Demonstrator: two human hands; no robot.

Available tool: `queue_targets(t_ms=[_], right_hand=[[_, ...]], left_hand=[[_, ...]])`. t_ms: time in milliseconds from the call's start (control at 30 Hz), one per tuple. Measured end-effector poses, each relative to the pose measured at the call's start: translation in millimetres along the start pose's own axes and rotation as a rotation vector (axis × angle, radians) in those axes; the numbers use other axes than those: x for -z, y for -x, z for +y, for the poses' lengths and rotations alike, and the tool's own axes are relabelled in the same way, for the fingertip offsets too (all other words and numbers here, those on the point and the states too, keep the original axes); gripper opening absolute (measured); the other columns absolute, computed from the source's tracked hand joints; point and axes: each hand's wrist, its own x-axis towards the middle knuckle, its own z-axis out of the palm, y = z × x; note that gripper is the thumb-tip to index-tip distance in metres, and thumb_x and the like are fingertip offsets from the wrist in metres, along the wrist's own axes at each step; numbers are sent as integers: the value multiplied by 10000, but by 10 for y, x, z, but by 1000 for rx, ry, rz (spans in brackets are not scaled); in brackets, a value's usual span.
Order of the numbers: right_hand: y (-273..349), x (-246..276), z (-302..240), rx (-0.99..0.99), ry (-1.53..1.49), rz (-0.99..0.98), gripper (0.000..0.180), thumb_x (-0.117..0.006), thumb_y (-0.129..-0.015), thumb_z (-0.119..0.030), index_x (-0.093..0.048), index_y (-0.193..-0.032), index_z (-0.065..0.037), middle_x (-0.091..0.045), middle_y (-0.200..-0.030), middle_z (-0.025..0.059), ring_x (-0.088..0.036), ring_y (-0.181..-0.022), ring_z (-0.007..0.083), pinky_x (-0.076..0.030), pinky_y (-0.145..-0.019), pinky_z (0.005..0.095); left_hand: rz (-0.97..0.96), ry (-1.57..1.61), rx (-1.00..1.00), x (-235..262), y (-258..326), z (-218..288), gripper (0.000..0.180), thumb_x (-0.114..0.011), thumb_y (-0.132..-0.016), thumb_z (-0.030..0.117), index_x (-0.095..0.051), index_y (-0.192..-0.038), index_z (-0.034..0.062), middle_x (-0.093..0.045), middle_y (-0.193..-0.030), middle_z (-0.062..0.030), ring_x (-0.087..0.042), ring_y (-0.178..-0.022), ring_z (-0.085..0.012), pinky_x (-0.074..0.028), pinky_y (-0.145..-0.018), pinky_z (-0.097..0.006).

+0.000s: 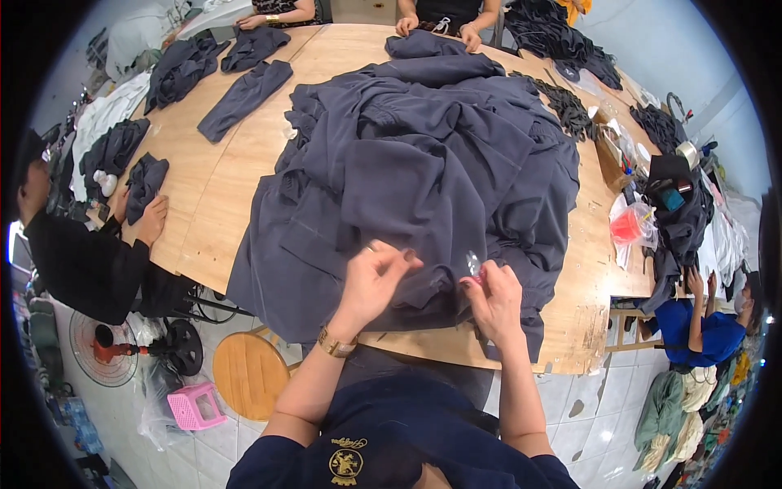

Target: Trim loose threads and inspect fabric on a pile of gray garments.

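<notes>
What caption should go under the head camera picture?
Over a heap of dark cloth on a wooden table: a left hand, and a right hand holding something small.

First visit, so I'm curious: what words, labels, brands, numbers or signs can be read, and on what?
Navy shirt: gold script and crest; I don't copy wording.
Dark grey garments: no readable text.
Dark item, upper right: pale mark, too small to read.
Elsewhere: nothing legible.

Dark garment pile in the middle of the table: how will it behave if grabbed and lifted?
Likely floppy: the dark garment pile lies in soft folds. Probably heavy as a whole, given its broad, layered bulk. Lifting one piece may drag others, since layers overlap loosely.
</notes>
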Motion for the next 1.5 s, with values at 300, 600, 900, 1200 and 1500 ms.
queue_targets(t_ms=[300,600,900,1200,1500], right_hand=[[94,-114,61,-267,-423,16,327,-586,-911,-272,-426,-779,-19,-435,-593,66,-406,-536,148,-352,-511,287],[-103,-144,-147,-301,-854,-64,241,-607,-868,-65,-370,-909,-77,-510,-933,62,-589,-790,134,-474,-664,228],[-351,-105,-141,-415,-934,-31,338,-635,-777,60,-343,-852,-93,-521,-897,58,-530,-711,76,-463,-583,204],[-267,43,-103,-265,-981,313,331,-519,-739,155,-316,-814,-95,-506,-832,53,-496,-623,64,-434,-530,191],[-130,21,-49,-270,-964,322,310,-515,-698,139,-327,-790,-89,-476,-825,43,-474,-733,79,-405,-668,203]], left_hand=[[515,169,186,320,-388,-835,287,-629,-876,106,-574,-1129,-18,-608,-962,-52,-546,-835,-82,-449,-748,-218],[444,-88,-378,235,-323,120,87,-608,-824,32,-605,-911,36,-623,-881,-65,-588,-828,-200,-432,-816,-296],[-75,-466,-582,-19,-11,272,232,-695,-740,113,-612,-954,76,-615,-907,-64,-568,-822,-232,-365,-851,-381],[115,-894,-431,121,-13,166,431,-747,-694,223,-603,-1044,16,-582,-859,-137,-525,-888,-318,-393,-838,-423],[80,-596,-411,69,-44,285,355,-744,-705,165,-623,-1002,12,-584,-955,-152,-541,-900,-321,-419,-851,-381]])
